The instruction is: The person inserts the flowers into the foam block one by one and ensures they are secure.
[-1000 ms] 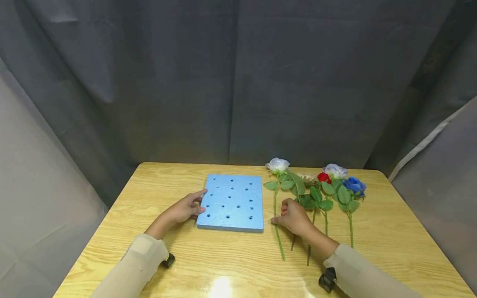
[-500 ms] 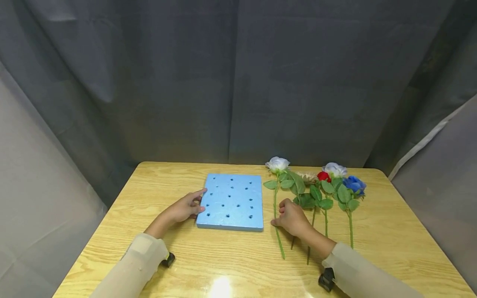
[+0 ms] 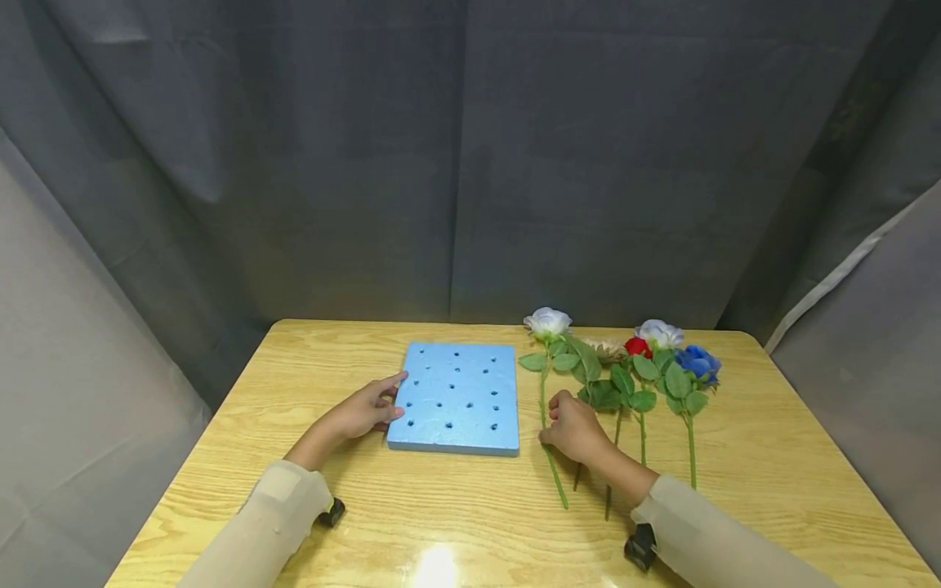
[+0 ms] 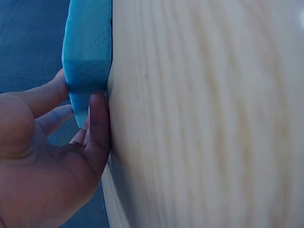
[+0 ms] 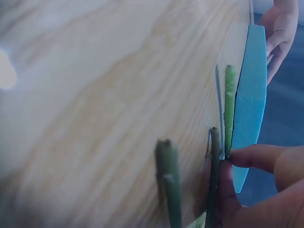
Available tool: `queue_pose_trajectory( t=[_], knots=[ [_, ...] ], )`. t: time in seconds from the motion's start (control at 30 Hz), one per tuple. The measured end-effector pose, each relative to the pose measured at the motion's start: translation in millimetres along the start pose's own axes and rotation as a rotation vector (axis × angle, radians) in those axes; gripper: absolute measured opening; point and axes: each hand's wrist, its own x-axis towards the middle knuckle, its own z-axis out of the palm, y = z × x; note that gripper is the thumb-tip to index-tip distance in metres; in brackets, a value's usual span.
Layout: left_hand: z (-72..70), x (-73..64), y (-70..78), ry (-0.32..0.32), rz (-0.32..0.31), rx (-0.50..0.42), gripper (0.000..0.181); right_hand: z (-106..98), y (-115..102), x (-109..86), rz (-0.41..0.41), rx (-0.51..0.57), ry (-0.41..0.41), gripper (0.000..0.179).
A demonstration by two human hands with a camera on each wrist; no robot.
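My left hand (image 3: 362, 411) holds the left edge of a light blue foam board (image 3: 470, 376) with several small holes. In the left wrist view, one fingertip presses the board's upper face and another finger sits low, between its side and the tabletop. To the right of the board, my right hand (image 3: 578, 429) pinches the green stem (image 5: 229, 99) of an artificial white rose (image 3: 547, 324) between thumb and index finger. That rose lies lengthwise, its bloom toward the far edge and the cut end of its stem toward me. The other right-hand fingers are curled in.
Beside the right hand lie more artificial flowers: a cream bloom (image 3: 606, 350), a red rose (image 3: 638, 347), a second white rose (image 3: 659, 333) and a blue rose (image 3: 698, 363). Their leaves overlap. The wooden table (image 3: 441, 514) ends at a dark grey curtain (image 3: 353, 163).
The lower end of the pinched stem has swung slightly right, and my right hand has shifted a little right with it. The left hand and the board stay in place.
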Motion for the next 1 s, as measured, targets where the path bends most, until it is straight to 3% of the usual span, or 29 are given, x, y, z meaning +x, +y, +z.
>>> queue_pose_trajectory(
  t=[0.2, 0.53, 0.8, 1.0],
  knots=[
    [0.4, 0.0, 0.3, 0.003, -0.001, -0.001, 0.068, -4.9, 0.5, 1.9, 0.017, 0.071, -0.040, 0.042],
    [1.0, -0.3, 1.9, 0.007, -0.001, 0.007, 0.067, -16.0, 6.6, 9.5, 0.109, 0.357, -0.111, 0.041],
    [1.3, -0.9, 2.0, 0.010, -0.003, 0.015, 0.067, -19.0, 6.7, 8.8, 0.126, 0.454, -0.136, 0.042],
    [1.6, -0.5, 1.9, 0.016, -0.011, 0.012, 0.067, -16.8, 1.2, 6.0, 0.189, 0.615, -0.175, 0.042]
  ],
)
